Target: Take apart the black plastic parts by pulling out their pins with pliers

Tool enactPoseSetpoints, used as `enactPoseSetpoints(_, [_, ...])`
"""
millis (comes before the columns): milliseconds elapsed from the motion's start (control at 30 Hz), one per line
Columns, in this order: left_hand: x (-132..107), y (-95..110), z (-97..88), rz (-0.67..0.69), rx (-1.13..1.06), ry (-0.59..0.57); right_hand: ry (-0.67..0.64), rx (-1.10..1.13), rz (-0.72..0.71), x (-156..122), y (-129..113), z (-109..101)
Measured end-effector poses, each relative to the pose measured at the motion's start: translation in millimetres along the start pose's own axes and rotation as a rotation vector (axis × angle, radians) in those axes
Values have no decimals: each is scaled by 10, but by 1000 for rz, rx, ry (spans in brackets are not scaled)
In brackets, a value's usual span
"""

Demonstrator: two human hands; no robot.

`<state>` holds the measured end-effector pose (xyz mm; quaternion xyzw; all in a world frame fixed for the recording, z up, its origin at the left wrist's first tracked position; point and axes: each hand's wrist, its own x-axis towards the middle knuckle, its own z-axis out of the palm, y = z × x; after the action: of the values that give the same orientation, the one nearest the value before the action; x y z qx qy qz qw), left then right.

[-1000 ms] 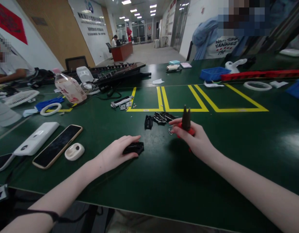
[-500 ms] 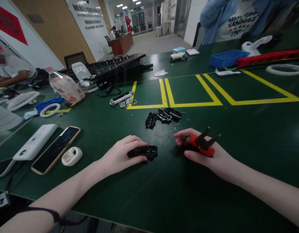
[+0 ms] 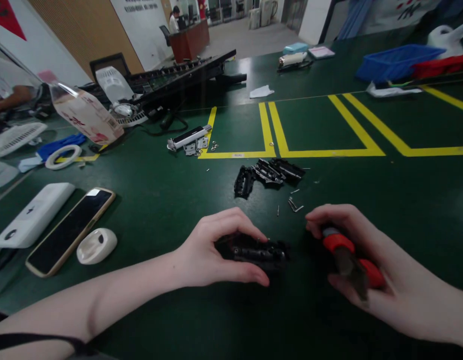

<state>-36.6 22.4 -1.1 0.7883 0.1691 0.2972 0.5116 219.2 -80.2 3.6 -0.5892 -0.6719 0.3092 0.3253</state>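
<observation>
Between the thumb and fingers of my left hand (image 3: 219, 250) is a black plastic part (image 3: 259, 255), held low over the green table and slightly blurred. My right hand (image 3: 381, 265) is closed around red-handled pliers (image 3: 349, 262); their dark jaws point down toward my wrist. Several similar black plastic parts (image 3: 269, 171) lie in a group beyond my hands. Small metal pins (image 3: 294, 205), some bent, rest on the table between that group and my right hand.
A phone (image 3: 71, 230), a white power bank (image 3: 36, 215) and a white earbud case (image 3: 97, 246) lie at left. Behind them are a bottle (image 3: 86, 112) and a white tape ring (image 3: 63, 157). Yellow tape (image 3: 310, 153) marks rectangles ahead; a blue tray (image 3: 398, 62) stands far right.
My left hand has lifted the black part slightly and moved it right. The pliers in my right hand have swung from jaws upward to jaws downward. The camera view has shifted downward.
</observation>
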Motion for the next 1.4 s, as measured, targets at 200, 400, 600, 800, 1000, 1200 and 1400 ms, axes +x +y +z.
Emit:
enactPoseSetpoints(200, [-2, -11, -11, -170, -110, 55, -48, -175, -99, 15, 70, -67])
enactPoseSetpoints(400, [2, 20, -33, -292, -153, 66, 8, -306, -189, 58, 145, -22])
enactPoseSetpoints(600, [26, 76, -68, -323, 57, 69, 71, -423, -198, 82, 262, -19])
enactPoseSetpoints(800, [33, 60, -117, -274, 176, -26, 72, -461, -197, 72, 293, -9])
enactPoseSetpoints(1000, [35, 65, -106, -287, 214, -68, 50, -489, -227, 45, 302, 6])
enactPoseSetpoints(1200, [24, 47, -100, -281, 235, -53, 44, -526, -187, 24, 333, 14])
enactPoseSetpoints(1400, [-6, 30, -95, -227, 440, -89, 46, -709, -286, 74, 371, -76])
